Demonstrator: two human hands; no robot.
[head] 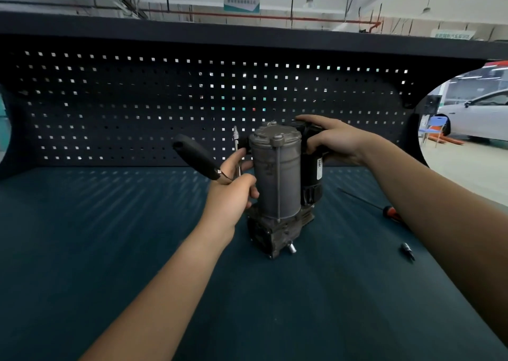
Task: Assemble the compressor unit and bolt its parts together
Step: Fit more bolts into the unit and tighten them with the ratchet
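Observation:
The compressor unit (277,184) stands upright on the dark green mat, a grey metal cylinder with a bolted cap in front and a black motor (313,173) behind it on the right. My right hand (334,140) grips the top of the black motor from the right. My left hand (233,184) sits against the cylinder's left side and holds a black-handled ratchet tool (196,157), whose handle points up and to the left. A thin white-tipped rod (236,143) rises just above that hand.
A screwdriver with a red and black handle (391,213) lies on the mat to the right of the unit. A small dark socket bit (408,252) lies nearer the front right. A dark pegboard wall (137,107) closes off the back of the bench.

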